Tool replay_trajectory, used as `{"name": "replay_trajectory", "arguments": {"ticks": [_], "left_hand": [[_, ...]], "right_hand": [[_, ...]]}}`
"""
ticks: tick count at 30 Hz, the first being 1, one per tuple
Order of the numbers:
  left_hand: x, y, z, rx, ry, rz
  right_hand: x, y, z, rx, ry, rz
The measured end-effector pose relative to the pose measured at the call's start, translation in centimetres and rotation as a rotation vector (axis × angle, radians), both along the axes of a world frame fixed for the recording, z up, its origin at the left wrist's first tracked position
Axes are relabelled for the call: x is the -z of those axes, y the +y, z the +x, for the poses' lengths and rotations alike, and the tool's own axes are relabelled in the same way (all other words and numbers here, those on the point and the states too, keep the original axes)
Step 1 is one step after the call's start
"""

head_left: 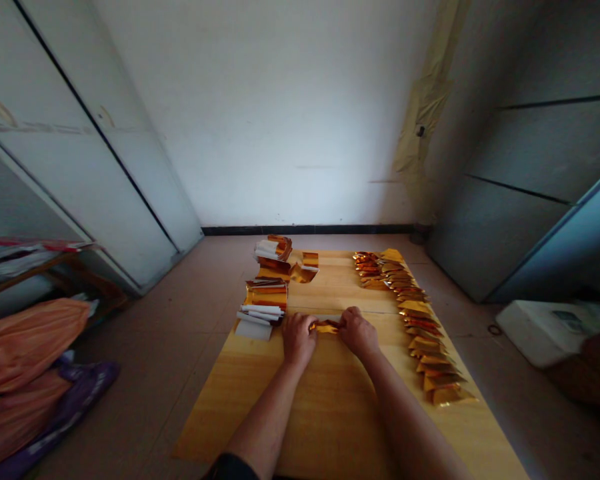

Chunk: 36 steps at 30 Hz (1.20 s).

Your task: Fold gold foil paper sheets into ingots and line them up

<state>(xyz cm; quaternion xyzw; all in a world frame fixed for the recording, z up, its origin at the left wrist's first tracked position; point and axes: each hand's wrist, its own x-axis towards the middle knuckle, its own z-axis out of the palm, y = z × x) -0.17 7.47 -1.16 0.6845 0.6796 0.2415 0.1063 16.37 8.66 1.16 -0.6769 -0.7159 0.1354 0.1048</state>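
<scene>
Head cam: L hand (299, 338) & R hand (359, 333) pinching 1 gold strip (327, 327), an end each; 2 rows folded pcs (433, 363) right; purple bag (75, 412) near left, print illegible.

The gold paper (327, 327) is a narrow, shiny strip with a creased, uneven surface. It extends sideways over the wooden table (330, 407). One end is pinched in the left hand (299, 338), the other in the right hand (359, 332). The exposed middle section shows a dark upper edge above a bright gold face.
</scene>
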Motion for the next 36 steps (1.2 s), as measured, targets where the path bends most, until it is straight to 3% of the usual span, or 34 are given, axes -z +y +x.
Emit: {"name": "replay_trajectory", "arguments": {"ticks": [15, 24, 32, 36], "left_hand": [[0.3, 0.0, -0.1, -0.007, -0.050, 0.020], [0.3, 0.0, -0.1, 0.015, -0.014, 0.014], [1.1, 0.0, -0.4, 0.096, -0.054, 0.071], [0.7, -0.4, -0.4, 0.129, -0.046, 0.080]], "right_hand": [[0.7, -0.5, 0.6, -0.040, 0.021, 0.080], [0.7, -1.2, 0.9, -0.053, 0.150, 0.161], [1.7, -1.5, 1.6, -0.148, 0.242, 0.227], [1.7, -1.9, 1.6, -0.141, 0.224, 0.185]]}}
